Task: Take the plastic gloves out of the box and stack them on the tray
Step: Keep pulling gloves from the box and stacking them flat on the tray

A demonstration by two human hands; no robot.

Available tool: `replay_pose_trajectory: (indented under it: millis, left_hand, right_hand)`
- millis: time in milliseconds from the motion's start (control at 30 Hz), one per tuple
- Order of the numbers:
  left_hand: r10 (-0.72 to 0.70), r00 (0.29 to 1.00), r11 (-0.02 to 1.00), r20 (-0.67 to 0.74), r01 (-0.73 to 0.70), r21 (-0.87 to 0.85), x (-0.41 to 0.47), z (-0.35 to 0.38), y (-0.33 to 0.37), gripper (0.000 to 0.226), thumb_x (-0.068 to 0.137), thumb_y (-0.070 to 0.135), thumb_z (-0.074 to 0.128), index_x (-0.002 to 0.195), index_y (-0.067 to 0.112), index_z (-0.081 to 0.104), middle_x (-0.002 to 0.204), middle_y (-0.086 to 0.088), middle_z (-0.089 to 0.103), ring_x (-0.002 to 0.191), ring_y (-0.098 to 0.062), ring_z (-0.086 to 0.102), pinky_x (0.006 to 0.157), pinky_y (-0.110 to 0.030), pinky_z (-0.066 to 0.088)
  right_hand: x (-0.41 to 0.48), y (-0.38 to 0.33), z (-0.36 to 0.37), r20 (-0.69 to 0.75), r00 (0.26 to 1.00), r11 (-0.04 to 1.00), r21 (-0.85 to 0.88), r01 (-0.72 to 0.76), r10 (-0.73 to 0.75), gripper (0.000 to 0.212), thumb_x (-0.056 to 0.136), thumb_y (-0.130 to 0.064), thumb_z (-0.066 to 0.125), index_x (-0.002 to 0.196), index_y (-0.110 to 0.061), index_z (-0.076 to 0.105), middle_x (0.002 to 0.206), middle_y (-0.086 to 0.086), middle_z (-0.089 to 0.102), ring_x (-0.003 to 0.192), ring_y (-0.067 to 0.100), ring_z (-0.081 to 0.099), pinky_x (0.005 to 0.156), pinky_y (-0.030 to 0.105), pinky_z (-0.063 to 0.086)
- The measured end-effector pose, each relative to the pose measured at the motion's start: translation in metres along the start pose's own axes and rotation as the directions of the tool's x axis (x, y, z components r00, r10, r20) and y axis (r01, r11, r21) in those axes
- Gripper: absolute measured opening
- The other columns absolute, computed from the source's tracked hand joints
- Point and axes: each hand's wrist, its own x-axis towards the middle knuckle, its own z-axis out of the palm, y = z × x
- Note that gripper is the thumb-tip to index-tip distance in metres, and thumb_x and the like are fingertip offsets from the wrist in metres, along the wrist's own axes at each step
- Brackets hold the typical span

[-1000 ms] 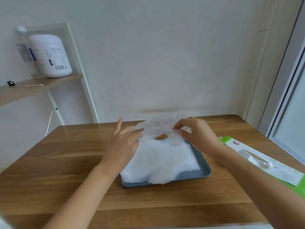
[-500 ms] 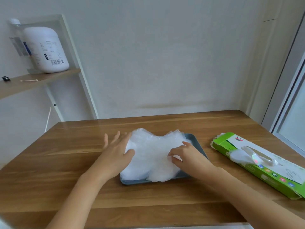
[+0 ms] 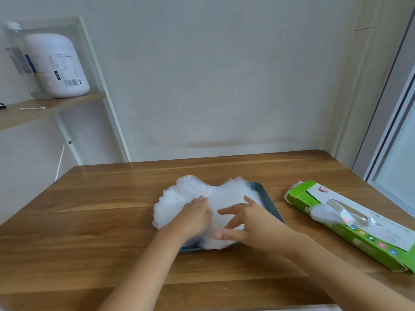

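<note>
A stack of clear plastic gloves lies on a grey-blue tray in the middle of the wooden table, spilling over its left and front edges. My left hand presses down flat on the left half of the stack. My right hand rests on the right half with fingers spread and pointing left. The green and white glove box lies on its side to the right, with a glove sticking out of its slot.
The wooden table meets the wall at the back. A shelf at upper left carries a large white jug and a cotton swab. A window frame runs down the right side.
Both hands lowered the held glove onto the stack, then slid inward over it. The left hand went from the stack's left edge onto its top; the right hand shifted toward the middle.
</note>
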Motion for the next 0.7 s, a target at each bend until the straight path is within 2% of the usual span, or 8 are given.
replay_pose_trajectory:
  millis: [100, 167, 267, 333, 400, 500, 600, 700]
  left_hand:
    - [0.001, 1.0, 0.996, 0.026, -0.004, 0.092, 0.008, 0.017, -0.009, 0.072, 0.1, 0.051, 0.031, 0.155, 0.014, 0.003, 0.163, -0.003, -0.003, 0.15, -0.019, -0.001, 0.12, -0.043, 0.003]
    - [-0.014, 1.0, 0.996, 0.021, 0.012, 0.084, 0.008, 0.023, -0.011, 0.09, 0.092, 0.068, 0.032, 0.154, 0.014, -0.004, 0.162, -0.001, -0.011, 0.149, -0.018, -0.012, 0.118, -0.046, -0.006]
    - [-0.035, 0.998, 0.987, 0.045, 0.028, 0.157, 0.006, 0.026, -0.005, 0.105, 0.083, 0.077, 0.037, 0.153, 0.016, -0.013, 0.161, -0.002, -0.018, 0.147, -0.02, -0.018, 0.116, -0.052, -0.009]
    - [-0.039, 0.998, 0.983, 0.054, 0.029, 0.183, 0.006, 0.025, -0.006, 0.108, 0.081, 0.077, 0.041, 0.152, 0.019, -0.016, 0.16, -0.001, -0.021, 0.147, -0.022, -0.021, 0.115, -0.055, -0.01]
    - [-0.045, 0.997, 0.983, 0.068, 0.032, 0.181, 0.007, 0.026, -0.011, 0.109, 0.082, 0.075, 0.044, 0.151, 0.02, -0.019, 0.159, -0.001, -0.026, 0.146, -0.023, -0.024, 0.114, -0.056, -0.011]
    - [-0.054, 0.995, 0.984, 0.086, 0.039, 0.172, 0.006, 0.027, -0.017, 0.105, 0.088, 0.065, 0.049, 0.15, 0.019, -0.023, 0.154, -0.001, -0.033, 0.144, -0.025, -0.027, 0.114, -0.058, -0.012]
    - [-0.079, 0.989, 0.986, 0.126, 0.059, 0.158, 0.004, 0.024, -0.021, 0.112, 0.083, 0.072, 0.048, 0.148, 0.021, -0.027, 0.152, -0.004, -0.036, 0.143, -0.027, -0.03, 0.113, -0.055, -0.016]
    - [-0.12, 0.981, 0.972, 0.155, 0.084, 0.221, 0.0, 0.019, -0.025, 0.111, 0.083, 0.075, 0.046, 0.147, 0.022, -0.028, 0.154, -0.01, -0.034, 0.143, -0.028, -0.029, 0.112, -0.051, -0.019]
  right_hand:
    - [0.005, 0.002, -0.002, -0.184, 0.981, 0.984, 0.177, -0.029, 0.062, 0.042, 0.088, -0.058, 0.047, 0.102, -0.027, 0.073, 0.129, -0.012, 0.059, 0.121, -0.003, 0.049, 0.107, 0.018, 0.029]
    - [0.018, 0.0, -0.001, -0.268, 0.956, 0.984, 0.155, -0.083, 0.123, 0.035, 0.099, -0.037, 0.045, 0.129, -0.025, 0.057, 0.122, -0.012, 0.061, 0.111, 0.003, 0.056, 0.088, 0.009, 0.037]
    - [0.044, -0.006, 0.01, -0.173, 0.974, 0.986, 0.099, -0.132, 0.148, 0.039, 0.103, -0.023, 0.036, 0.142, -0.022, 0.041, 0.095, -0.006, 0.065, 0.07, -0.001, 0.055, 0.063, 0.006, 0.037]
    - [0.056, -0.004, 0.022, -0.097, 0.987, 0.99, 0.056, -0.126, 0.131, 0.04, 0.104, -0.024, 0.031, 0.143, -0.019, 0.038, 0.126, 0.005, 0.058, 0.102, 0.007, 0.058, 0.084, 0.009, 0.036]
    - [0.061, 0.005, 0.034, -0.011, 0.995, 0.992, -0.074, -0.101, 0.101, 0.046, 0.105, -0.03, 0.027, 0.149, -0.018, 0.026, 0.153, 0.006, 0.031, 0.141, 0.022, 0.028, 0.112, 0.029, 0.02]
    - [0.059, 0.023, 0.039, 0.054, 0.985, 0.965, -0.214, -0.152, 0.167, 0.058, 0.101, -0.051, 0.023, 0.153, -0.031, 0.006, 0.161, 0.0, -0.003, 0.147, 0.022, -0.007, 0.117, 0.04, -0.004]
    - [0.056, 0.037, 0.036, 0.055, 0.961, 0.926, -0.286, -0.245, 0.271, 0.078, 0.085, -0.074, 0.018, 0.151, -0.038, -0.002, 0.16, -0.003, -0.014, 0.146, 0.027, -0.016, 0.117, 0.047, -0.008]
    - [0.05, 0.047, 0.028, 0.032, 0.943, 0.889, -0.343, -0.302, 0.332, 0.083, 0.082, -0.079, 0.018, 0.151, -0.037, -0.005, 0.159, 0.0, -0.018, 0.144, 0.034, -0.017, 0.116, 0.051, -0.008]
